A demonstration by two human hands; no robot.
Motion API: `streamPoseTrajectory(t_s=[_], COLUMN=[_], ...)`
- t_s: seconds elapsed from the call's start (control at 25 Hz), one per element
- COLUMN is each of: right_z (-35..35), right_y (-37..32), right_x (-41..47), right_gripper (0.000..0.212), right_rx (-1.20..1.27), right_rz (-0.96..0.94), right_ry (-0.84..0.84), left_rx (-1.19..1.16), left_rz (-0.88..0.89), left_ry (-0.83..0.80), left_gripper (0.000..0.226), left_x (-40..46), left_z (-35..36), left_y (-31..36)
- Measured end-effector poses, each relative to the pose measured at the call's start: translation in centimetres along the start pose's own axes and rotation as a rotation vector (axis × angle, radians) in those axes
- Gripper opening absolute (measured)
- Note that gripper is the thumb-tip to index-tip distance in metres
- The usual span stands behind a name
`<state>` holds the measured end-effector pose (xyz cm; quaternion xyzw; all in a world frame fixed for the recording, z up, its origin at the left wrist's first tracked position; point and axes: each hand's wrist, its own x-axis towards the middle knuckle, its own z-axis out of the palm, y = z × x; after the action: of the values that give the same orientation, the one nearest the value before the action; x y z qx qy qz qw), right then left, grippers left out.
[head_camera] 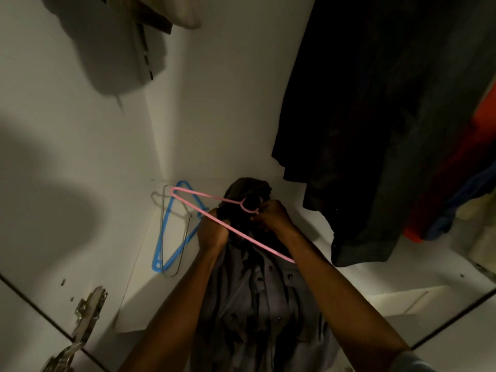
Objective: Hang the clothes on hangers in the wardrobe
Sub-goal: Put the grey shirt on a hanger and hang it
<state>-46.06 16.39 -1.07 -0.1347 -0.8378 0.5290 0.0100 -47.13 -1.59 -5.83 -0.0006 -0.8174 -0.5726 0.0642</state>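
A grey button-up shirt [257, 299] hangs down between my forearms, over the wardrobe floor. A pink plastic hanger [206, 197] lies slanted across its collar area, hook near my right hand. My left hand [214, 232] is closed around the hanger's lower bar together with a fold of the shirt. My right hand [273, 213] pinches the dark collar fabric beside the hook. A dark bundled garment [247, 189] sits just behind my hands.
A blue hanger [171, 237] and a thin wire hanger [185, 232] lie on the wardrobe floor [150, 285] at the left. Dark clothes [375, 130] hang at the right, with red and blue garments [456, 189] beyond them. A pale garment [112, 49] hangs top left. A door hinge [86, 312] is at the lower left.
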Motion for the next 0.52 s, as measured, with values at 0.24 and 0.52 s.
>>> streamPoseTrajectory(t_s=[0.24,0.52], right_z=[-2.7,-6.2], right_y=[-2.6,-6.0], right_x=[-1.1,-6.4], right_gripper=[0.043,0.030], right_rx=[0.025,0.590], right_rz=[-0.200,-0.223], right_ry=[0.079,-0.263], left_rx=[-0.008,-0.194], left_rz=[-0.059,-0.254], left_ry=[0.093,0.146], left_gripper=[0.051,0.052], left_x=[0.3,1.5], left_z=[-0.3,-0.8], left_y=[-0.3,0.7])
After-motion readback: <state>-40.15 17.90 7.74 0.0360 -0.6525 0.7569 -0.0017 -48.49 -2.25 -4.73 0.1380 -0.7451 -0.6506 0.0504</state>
